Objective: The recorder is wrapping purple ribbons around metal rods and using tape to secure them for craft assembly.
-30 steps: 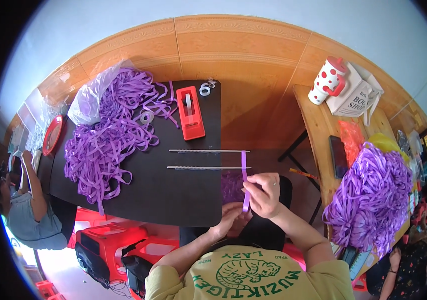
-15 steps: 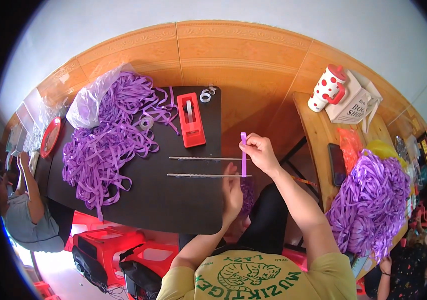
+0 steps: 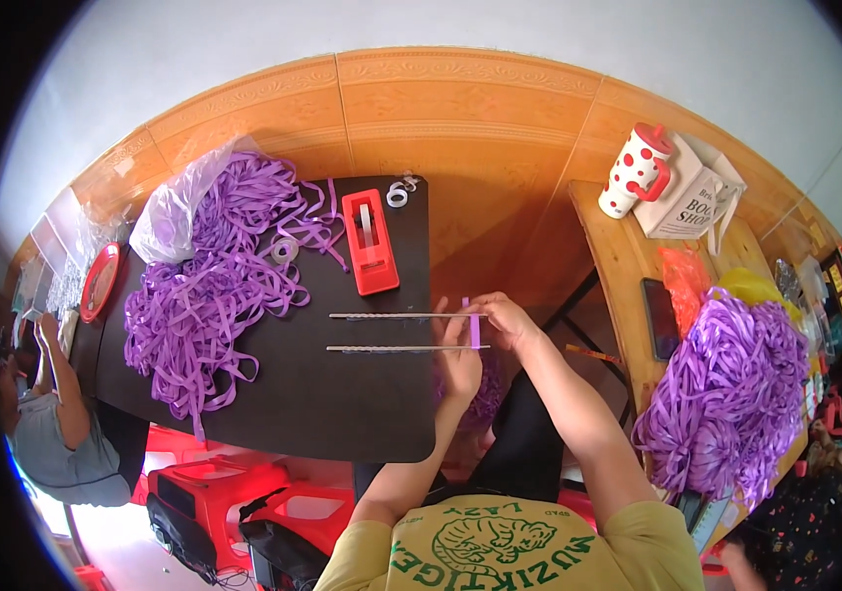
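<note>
Two thin metal rods [image 3: 381,347] lie parallel, their right ends jutting past the edge of the black table [image 3: 342,404]. A short purple ribbon [image 3: 475,330] crosses both rods near those ends, and a bit of it sticks up beyond the far rod. My right hand [image 3: 505,323] is closed in a pinch on the ribbon by the far rod. From below, my left hand [image 3: 460,369] reaches up around the near rod, its fingers against the ribbon between the rods. The rods and the ribbon partly hide its fingertips.
A heap of purple ribbon [image 3: 194,305], a red tape dispenser [image 3: 371,246] and tape rolls [image 3: 397,197] are on the black table. On the wooden table at right are a dotted tumbler [image 3: 633,172], a phone [image 3: 655,317] and another ribbon pile [image 3: 726,394]. A person [image 3: 71,424] sits at left.
My right hand has come down from above the far rod to beside it, bringing the ribbon down across the rods. The left hand's fingers have moved up toward the far rod.
</note>
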Demonstrator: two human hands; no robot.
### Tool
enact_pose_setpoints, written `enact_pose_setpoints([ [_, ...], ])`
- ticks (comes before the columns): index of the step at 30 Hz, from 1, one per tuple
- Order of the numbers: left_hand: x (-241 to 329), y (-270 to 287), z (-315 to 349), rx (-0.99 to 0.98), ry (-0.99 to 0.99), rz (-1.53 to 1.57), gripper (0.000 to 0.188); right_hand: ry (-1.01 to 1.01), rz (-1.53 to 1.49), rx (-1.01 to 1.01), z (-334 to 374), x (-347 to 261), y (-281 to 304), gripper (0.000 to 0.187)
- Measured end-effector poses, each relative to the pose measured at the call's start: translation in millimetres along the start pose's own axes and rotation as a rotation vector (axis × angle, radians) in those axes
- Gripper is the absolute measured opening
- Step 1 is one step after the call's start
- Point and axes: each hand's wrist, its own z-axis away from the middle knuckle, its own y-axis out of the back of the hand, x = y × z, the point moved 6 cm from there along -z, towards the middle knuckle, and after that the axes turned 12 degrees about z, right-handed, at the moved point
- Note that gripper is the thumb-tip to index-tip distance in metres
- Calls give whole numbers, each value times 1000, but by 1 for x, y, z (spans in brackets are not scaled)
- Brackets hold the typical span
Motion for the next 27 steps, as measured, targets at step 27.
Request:
enact_pose_setpoints([
  [27,25,3,58,297,527,701,12,71,-158,259,129,31,-27,7],
])
